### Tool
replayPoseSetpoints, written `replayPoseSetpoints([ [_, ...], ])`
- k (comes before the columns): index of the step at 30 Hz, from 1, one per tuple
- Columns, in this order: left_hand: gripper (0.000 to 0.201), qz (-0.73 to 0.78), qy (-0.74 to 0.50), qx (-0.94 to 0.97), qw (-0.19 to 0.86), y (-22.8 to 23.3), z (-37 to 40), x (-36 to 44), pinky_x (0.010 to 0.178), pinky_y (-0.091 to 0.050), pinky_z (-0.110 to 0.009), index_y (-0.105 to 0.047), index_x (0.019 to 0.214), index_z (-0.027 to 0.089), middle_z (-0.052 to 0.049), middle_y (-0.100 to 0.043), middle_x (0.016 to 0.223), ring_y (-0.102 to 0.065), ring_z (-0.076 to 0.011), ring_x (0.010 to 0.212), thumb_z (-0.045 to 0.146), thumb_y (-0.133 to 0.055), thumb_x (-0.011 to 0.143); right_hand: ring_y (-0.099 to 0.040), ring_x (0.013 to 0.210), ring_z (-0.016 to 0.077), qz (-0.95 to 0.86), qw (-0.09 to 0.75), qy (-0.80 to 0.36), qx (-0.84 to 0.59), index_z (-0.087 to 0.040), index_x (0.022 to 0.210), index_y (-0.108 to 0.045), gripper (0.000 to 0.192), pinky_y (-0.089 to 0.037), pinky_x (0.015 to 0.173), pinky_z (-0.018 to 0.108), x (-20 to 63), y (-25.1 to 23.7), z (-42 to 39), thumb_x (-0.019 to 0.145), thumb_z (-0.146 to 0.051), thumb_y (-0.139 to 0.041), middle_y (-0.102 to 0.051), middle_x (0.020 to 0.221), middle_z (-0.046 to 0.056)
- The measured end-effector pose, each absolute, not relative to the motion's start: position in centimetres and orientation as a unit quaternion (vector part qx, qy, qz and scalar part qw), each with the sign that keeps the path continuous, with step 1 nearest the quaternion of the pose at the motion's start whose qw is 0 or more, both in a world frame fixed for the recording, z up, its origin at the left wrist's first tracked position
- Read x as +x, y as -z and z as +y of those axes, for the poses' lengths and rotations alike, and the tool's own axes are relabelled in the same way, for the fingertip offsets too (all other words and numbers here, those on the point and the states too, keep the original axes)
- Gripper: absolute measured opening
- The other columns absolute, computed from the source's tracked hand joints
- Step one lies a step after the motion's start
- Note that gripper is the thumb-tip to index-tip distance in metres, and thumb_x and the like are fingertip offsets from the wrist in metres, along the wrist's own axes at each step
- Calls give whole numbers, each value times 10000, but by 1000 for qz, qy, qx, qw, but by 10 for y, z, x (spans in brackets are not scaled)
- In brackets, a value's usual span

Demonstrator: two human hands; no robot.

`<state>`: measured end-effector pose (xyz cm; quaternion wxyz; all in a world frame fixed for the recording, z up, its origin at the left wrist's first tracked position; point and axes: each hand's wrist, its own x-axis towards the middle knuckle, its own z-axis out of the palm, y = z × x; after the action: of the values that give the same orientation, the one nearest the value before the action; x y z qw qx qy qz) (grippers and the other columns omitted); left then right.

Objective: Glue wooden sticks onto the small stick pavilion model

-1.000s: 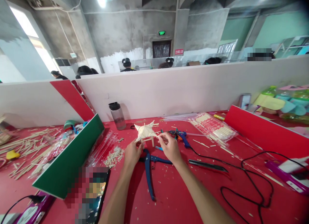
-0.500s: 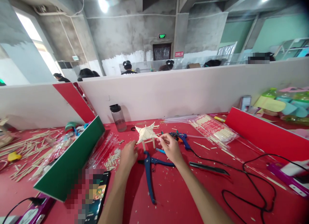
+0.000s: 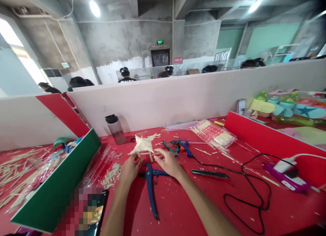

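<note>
A small pavilion model (image 3: 144, 144) made of pale wooden sticks, with a pointed four-cornered roof on thin legs, stands between my hands on the red table. My left hand (image 3: 130, 168) has its fingers curled at the model's near left corner; the fingertips are partly hidden. At the near right corner, my right hand (image 3: 168, 161) holds the model between thumb and forefinger. Just in front of it lies a blue-handled cutter (image 3: 150, 192), its second handle reaching under my right hand. Pliers with green handles (image 3: 171, 148) and a blue glue gun (image 3: 185, 148) lie to the right.
A black-lidded bottle (image 3: 115, 129) stands behind left. Green (image 3: 61, 181) and red (image 3: 265, 139) dividers flank the table. Bagged sticks (image 3: 214, 132), a black box-cutter-like tool (image 3: 210, 174), a looping black cable (image 3: 244, 195), a purple power strip (image 3: 287, 178) and a phone (image 3: 98, 215) lie around.
The view has swung to the right, so everything sits further left. My hands stay at the model's near corners, and the model looks slightly turned.
</note>
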<state>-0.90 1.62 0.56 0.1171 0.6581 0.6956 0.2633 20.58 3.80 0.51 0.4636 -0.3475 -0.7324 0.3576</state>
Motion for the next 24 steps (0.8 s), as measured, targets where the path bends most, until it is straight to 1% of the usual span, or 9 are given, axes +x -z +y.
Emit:
replayPoseSetpoints([
  [4,234,703,-265,648,123,-4,18,-10,691,-470,-249,-671,1072,207,-66,-791,975,-737,-250,929,289,-519,915,-696,737,185,-723,478,-297,-400,-210,886,-667,158,-529,676,268,217,-15,37,906,-350,-597,-740,825,28],
  [6,240,707,-271,643,112,-2,20,-14,686,-464,-246,-671,1081,210,-62,-794,965,-738,-246,923,288,-509,922,-659,667,176,-715,487,-255,-431,-213,762,-625,235,-490,636,259,230,-20,38,911,-393,-592,-702,722,8],
  [8,252,715,-274,635,100,1,22,-16,684,-464,-251,-665,1095,210,-66,-796,961,-740,-249,915,312,-500,934,-642,647,175,-710,489,-222,-455,-215,711,-597,301,-460,621,254,248,-25,41,930,-419,-561,-686,684,3],
  [10,271,722,-274,628,91,5,24,-17,693,-470,-259,-652,1131,210,-72,-796,970,-741,-254,913,328,-496,943,-646,653,179,-709,474,-200,-482,-213,720,-597,325,-450,617,252,272,-31,48,951,-430,-524,-700,695,7],
  [12,287,725,-277,625,82,9,27,-16,709,-476,-267,-636,1174,211,-80,-793,1003,-740,-258,930,321,-498,947,-671,698,184,-720,425,-175,-521,-212,758,-612,297,-451,629,250,302,-36,61,960,-404,-510,-729,742,10],
  [15,288,720,-282,629,81,13,29,-14,710,-477,-265,-625,1192,212,-85,-787,1047,-737,-259,957,307,-492,956,-697,823,153,-700,289,-89,-647,-243,936,-639,200,-456,691,218,348,-42,90,977,-268,-445,-761,876,-19],
  [18,262,712,-283,636,91,14,30,-12,711,-477,-256,-634,1168,219,-76,-788,1037,-737,-251,965,296,-497,958,-698,908,193,-668,230,-58,-705,-216,1004,-658,212,-441,708,239,385,-41,123,932,-163,-466,-763,945,45],
  [21,249,704,-292,641,91,15,30,-11,764,-487,-256,-637,1160,218,-80,-778,1093,-729,-244,1005,256,-511,949,-691,945,256,-651,174,-34,-738,-172,993,-681,176,-436,712,274,405,-31,150,920,-255,-544,-749,988,126],
  [24,247,703,-297,639,96,16,30,-10,793,-493,-258,-637,1159,214,-82,-773,1118,-720,-244,1043,255,-504,955,-685,975,279,-656,124,-21,-744,-163,1003,-692,187,-439,739,288,415,-17,167,890,-291,-617,-742,1005,147],
])
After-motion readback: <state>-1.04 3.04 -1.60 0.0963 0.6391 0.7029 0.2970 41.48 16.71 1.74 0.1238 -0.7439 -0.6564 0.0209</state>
